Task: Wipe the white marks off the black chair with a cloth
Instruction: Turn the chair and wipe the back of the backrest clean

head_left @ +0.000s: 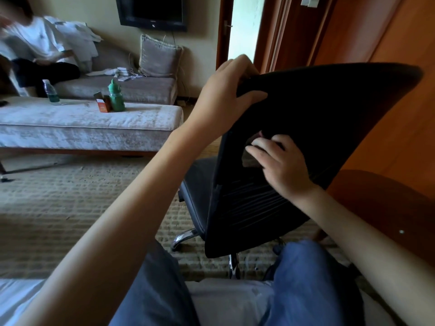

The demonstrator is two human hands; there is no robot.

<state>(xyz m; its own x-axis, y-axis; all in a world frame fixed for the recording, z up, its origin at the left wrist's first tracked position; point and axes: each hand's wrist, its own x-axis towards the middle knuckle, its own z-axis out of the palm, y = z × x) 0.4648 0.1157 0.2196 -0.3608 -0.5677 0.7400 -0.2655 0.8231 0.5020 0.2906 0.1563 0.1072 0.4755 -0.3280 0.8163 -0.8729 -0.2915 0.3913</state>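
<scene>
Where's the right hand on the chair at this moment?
In the head view, the right hand presses on the back of the black chair, right of centre, below the left hand gripping its top edge.

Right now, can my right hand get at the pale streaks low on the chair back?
Probably yes. The right hand already rests on the chair back, just above the streaks, and nothing lies between them.

Both forearms are bare from wrist to as far up as the view shows — no sleeve, watch or ring can be seen. The left hand [221, 100] and right hand [286, 170] wear no gloves. The legs are in blue denim trousers [313, 285] — the left leg's cloth looks darker, greyer.
</scene>
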